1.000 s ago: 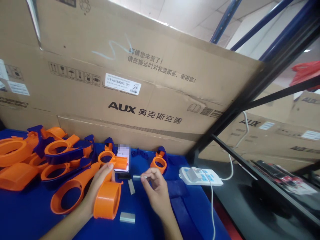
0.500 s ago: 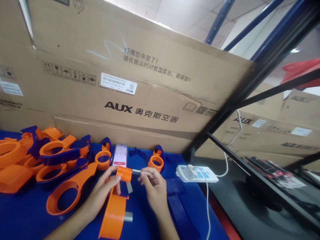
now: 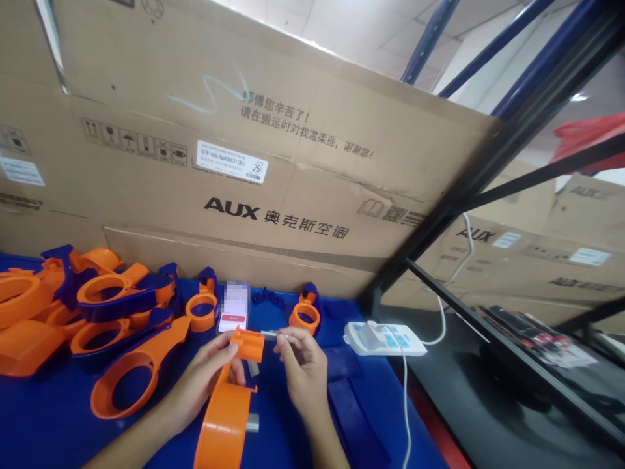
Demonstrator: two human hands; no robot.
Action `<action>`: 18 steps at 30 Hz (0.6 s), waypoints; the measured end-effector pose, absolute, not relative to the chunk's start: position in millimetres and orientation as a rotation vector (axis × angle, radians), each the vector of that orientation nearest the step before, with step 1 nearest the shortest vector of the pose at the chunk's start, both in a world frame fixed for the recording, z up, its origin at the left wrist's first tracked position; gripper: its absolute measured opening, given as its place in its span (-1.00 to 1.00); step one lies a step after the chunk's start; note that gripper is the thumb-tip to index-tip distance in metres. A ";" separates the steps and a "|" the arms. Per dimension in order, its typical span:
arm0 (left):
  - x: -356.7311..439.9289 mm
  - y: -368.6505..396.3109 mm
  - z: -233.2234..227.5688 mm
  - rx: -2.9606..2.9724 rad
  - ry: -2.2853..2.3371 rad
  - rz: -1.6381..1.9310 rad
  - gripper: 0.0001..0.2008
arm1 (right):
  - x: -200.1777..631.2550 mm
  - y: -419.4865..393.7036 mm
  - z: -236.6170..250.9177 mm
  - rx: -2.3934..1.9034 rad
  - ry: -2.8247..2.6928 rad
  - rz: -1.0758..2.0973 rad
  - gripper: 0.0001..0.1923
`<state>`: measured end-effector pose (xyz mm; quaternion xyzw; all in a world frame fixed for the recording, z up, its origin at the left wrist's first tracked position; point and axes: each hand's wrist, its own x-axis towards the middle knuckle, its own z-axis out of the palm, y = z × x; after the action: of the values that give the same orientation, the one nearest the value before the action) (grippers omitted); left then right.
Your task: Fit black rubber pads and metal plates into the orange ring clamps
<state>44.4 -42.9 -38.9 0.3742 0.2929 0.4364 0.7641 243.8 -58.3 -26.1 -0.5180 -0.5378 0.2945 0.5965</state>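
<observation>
1. The left hand (image 3: 205,378) was clamped on an orange plastic housing (image 3: 227,413), held above the near part of the blue bench (image 3: 49,423).
2. The right hand (image 3: 300,365) pinched a small grey bar (image 3: 269,335), fingers together on it, its tip at the housing's square upper end.
3. Another grey block (image 3: 252,423) lay on the bench just behind the housing.
4. Orange ring parts (image 3: 117,384) sat piled to the left; a white power strip (image 3: 383,339) lay to the right, before a cardboard box (image 3: 293,163).
</observation>
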 end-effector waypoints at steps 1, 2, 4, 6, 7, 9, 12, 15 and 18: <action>44.9 -43.5 -38.8 0.813 0.620 0.941 -0.69 | 243.2 -59.3 -26.1 -1.218 -1.280 0.663 -0.77; 45.2 -44.0 -39.1 0.828 0.611 0.938 -0.70 | 242.6 -60.1 -26.1 -1.232 -1.313 0.641 -0.78; 45.2 -44.9 -40.4 0.885 0.612 0.942 -0.68 | 241.4 -61.0 -25.3 -1.260 -1.374 0.589 -0.80; 44.4 -45.7 -41.1 0.949 0.625 0.959 -0.64 | 240.5 -61.3 -23.8 -1.271 -1.410 0.532 -0.80; 43.9 -45.9 -41.0 0.977 0.632 0.967 -0.62 | 240.2 -61.4 -22.6 -1.268 -1.421 0.510 -0.80; 43.0 -45.9 -40.1 1.013 0.648 0.983 -0.57 | 240.0 -61.6 -20.1 -1.250 -1.437 0.479 -0.80; 42.1 -45.1 -39.6 1.016 0.665 1.015 -0.54 | 240.8 -62.4 -16.8 -1.231 -1.450 0.435 -0.83; 40.9 -44.0 -42.0 1.017 0.655 1.020 -0.52 | 241.5 -63.2 -15.6 -1.213 -1.477 0.403 -0.87; 38.8 -43.4 -45.6 1.049 0.641 1.001 -0.46 | 241.2 -63.8 -15.5 -1.160 -1.519 0.398 -0.89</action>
<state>38.8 -43.4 -45.6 0.4715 0.2878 0.4496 0.7020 241.2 -63.8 -15.5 -0.4922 -0.6446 0.1689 0.5600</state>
